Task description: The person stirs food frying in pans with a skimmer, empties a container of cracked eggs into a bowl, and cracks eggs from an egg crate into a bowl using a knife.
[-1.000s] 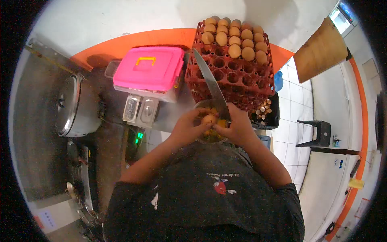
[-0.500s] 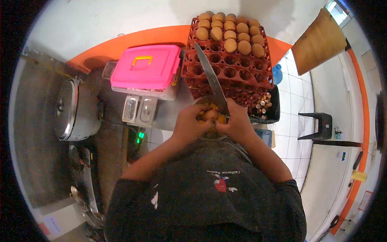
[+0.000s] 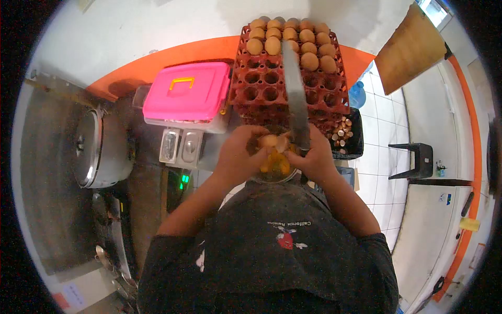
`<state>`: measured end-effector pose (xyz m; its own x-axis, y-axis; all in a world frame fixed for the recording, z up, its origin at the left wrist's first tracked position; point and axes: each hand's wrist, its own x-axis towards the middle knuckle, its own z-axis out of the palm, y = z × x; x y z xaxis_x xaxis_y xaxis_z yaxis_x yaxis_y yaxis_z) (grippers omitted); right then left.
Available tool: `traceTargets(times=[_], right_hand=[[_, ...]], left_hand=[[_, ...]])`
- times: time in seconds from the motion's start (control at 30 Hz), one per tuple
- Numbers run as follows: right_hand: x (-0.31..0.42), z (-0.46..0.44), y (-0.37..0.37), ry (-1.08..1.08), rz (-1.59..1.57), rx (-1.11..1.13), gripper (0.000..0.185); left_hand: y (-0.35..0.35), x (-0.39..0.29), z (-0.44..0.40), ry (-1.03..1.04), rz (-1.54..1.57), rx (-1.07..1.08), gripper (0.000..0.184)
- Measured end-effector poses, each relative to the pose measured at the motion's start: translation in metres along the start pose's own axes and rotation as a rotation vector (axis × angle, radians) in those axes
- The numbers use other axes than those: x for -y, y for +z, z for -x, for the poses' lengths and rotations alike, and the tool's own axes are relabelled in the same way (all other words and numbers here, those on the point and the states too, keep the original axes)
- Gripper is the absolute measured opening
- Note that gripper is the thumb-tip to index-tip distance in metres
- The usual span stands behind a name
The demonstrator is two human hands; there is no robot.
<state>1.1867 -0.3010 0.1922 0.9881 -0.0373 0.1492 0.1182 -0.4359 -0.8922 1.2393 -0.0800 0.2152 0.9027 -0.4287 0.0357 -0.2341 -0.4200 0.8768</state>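
Observation:
My left hand (image 3: 241,155) is closed around a brown eggshell piece (image 3: 268,141), cracked open above a bowl (image 3: 271,178). Yellow yolks (image 3: 277,163) show in the bowl, close in front of my apron. In my right hand (image 3: 318,161) is a knife (image 3: 296,97), its blade pointing up and away, blurred by motion. The right fingertips also reach a second shell piece (image 3: 282,143); how firmly they hold it is unclear. Beyond the bowl, stacked red egg trays (image 3: 261,83) carry rows of brown eggs (image 3: 272,45) at the back, with bare hollows nearer me.
A black bin (image 3: 353,149) with broken shells stands right of the trays. To the left are a pink-lidded box (image 3: 185,91), two small metal containers (image 3: 180,146) and a large lidded pot (image 3: 107,149). A black stool (image 3: 418,160) stands on the tiled floor at right.
The egg between my hands has come apart into shell pieces, and the yolks below are more exposed. The knife has swung from leaning left to nearly upright.

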Motion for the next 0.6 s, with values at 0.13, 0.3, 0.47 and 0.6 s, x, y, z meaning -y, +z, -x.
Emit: traceTargets(times=[0.13,0.3,0.47,0.6], right_hand=[[0.003,0.011,-0.022,0.019,-0.032,-0.210,0.050],[-0.008,0.012,-0.080,0.081,-0.061,-0.534,0.042],[-0.033,0.021,-0.147,0.214,0.217,-0.790,0.045],[-0.038,0.049,-0.150,0.274,0.072,-0.773,0.044]], left_hand=[[0.018,-0.034,-0.013,-0.065,0.187,-0.012,0.034],[0.062,-0.068,-0.065,0.443,0.038,0.035,0.046],[0.038,-0.094,-0.128,0.614,-0.493,-0.234,0.046],[0.013,-0.057,-0.172,0.529,-0.896,-0.294,0.042]])
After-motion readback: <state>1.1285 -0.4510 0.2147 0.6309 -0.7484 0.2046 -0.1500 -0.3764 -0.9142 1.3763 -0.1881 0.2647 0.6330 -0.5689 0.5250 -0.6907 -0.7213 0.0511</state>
